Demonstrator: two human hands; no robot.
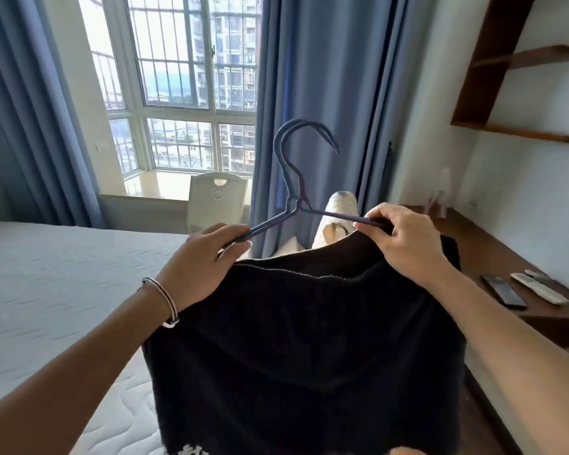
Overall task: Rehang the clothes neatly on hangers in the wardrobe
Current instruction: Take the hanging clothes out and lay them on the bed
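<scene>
Both hands hold a dark blue hanger (291,178) up in front of the window (191,80), hook uppermost. It looks like two thin hangers held together, since the hook shows a doubled outline. The left hand (201,257) has its fingers (234,231) curled shut around the left arm of the hanger, a silver bangle (165,300) on its wrist. The right hand (404,238) pinches the right arm of the hanger, its fingers closed on the bar and on the top edge of a black garment (309,339).

The garment hangs straight down from below the fingers of both hands, its ribbed upper band stretched between them. At its lower edge, far beneath the fingers, sits a white printed mark (188,449), cut off by the frame and too partial to read.

To the left of the left fingers lies a bed (53,274) with a pale quilted mattress. Beyond the fingers stand blue curtains (326,93) and a white chair (217,201). To the right of the right fingers a dark wooden worktop (493,254) carries a black phone (503,292) and two pale remote controls (539,287); no writing on them is legible.
</scene>
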